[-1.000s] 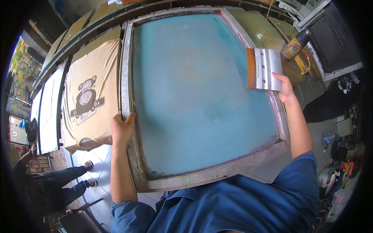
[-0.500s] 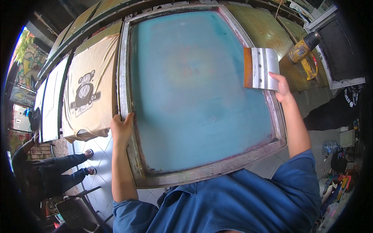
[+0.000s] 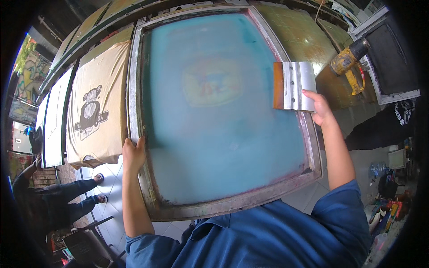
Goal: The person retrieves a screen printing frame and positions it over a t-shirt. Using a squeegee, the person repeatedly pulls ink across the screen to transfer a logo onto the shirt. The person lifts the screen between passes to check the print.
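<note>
A large silkscreen (image 3: 232,207) with a worn metal frame and blue-green mesh lies in front of me. Through the mesh a faint yellowish, reddish and blue patch (image 3: 212,83) shows above its middle. My left hand (image 3: 134,155) is closed around the frame's left side, thumb on top. In my right hand (image 3: 322,109) is a squeegee (image 3: 301,85) with a silver metal holder and an amber blade, held over the frame's right side. Its blade points left over the mesh; I cannot tell whether it touches the frame.
Left of the screen, a cream T-shirt (image 3: 100,107) with a dark cartoon print covers a board. A yellow heat gun (image 3: 348,58) and a dark framed screen (image 3: 393,53) are at the right. Another person (image 3: 53,196) stands at far left beside a white board (image 3: 56,125).
The screen and my left hand appear slightly farther left and lower in view. The squeegee in my right hand has also shifted left and down. The coloured patch beneath the mesh looks clearer.
</note>
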